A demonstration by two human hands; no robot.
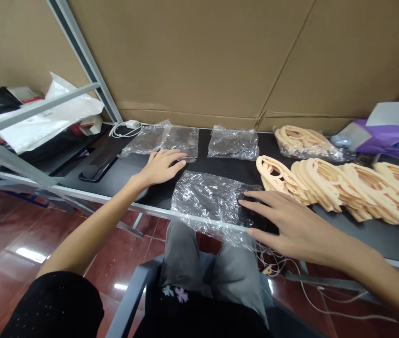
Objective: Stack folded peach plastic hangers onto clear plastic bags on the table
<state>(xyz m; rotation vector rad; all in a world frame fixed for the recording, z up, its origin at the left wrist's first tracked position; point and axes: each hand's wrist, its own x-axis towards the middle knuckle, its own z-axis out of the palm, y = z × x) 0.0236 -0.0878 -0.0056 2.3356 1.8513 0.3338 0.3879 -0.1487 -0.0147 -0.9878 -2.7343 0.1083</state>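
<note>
A clear plastic bag (206, 195) lies crinkled on the black shelf in front of me, its near part hanging over the metal edge. My right hand (284, 220) is over the bag's right side, fingers spread; whether the fingertips touch it I cannot tell. My left hand (163, 166) is stretched out palm down, beside the near edge of more clear plastic bags (171, 141) at the back. Nothing shows in either hand. Right of the bag, overlapping stacks of flat, pale wooden oval cut-outs (326, 183) fan out along the shelf.
Another clear bag (233, 142) lies at the back. A filled bag of wooden pieces (300, 141) and a purple-and-white pack (389, 129) stand behind the stacks. A dark phone-like object (99, 166) and a white cable (124, 129) lie left. A metal post (87, 61) rises there.
</note>
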